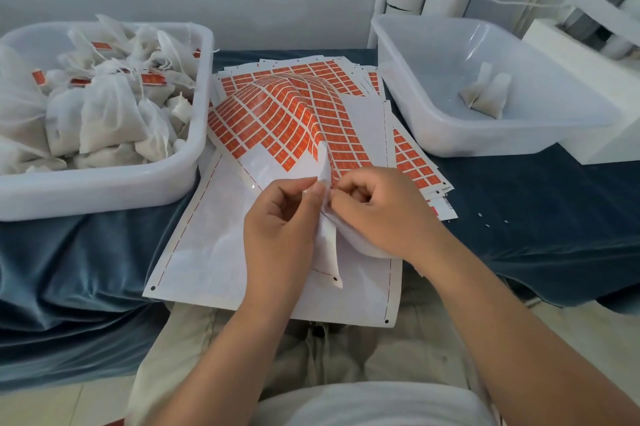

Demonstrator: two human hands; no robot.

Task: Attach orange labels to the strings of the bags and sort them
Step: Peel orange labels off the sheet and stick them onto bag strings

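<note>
**Desk:** Over the blue cloth (519, 204), between two plastic tubs, your left hand (280, 217) and right hand (377, 214) were together on the label sheet (221, 238). What did each have hold of?

**Caption writer:** Both were curled, thumb against forefinger, and pinched the same raised white fold at the sheet's bare near end. The orange labels (287, 114) bulged up just beyond. Whether a label sat between your fingers, I couldn't tell.

**Desk:** And the bags?

**Caption writer:** Labelled bags (104, 114) filled the left tub (104, 190). The right tub (519, 134) held a bag or two (485, 96), well apart from your hands.

**Desk:** The risk?

**Caption writer:** If you had pulled that fold unevenly, you could have torn or creased the sheet. A freed label could also have stuck to itself or to your fingertip before it reached a string.
</note>
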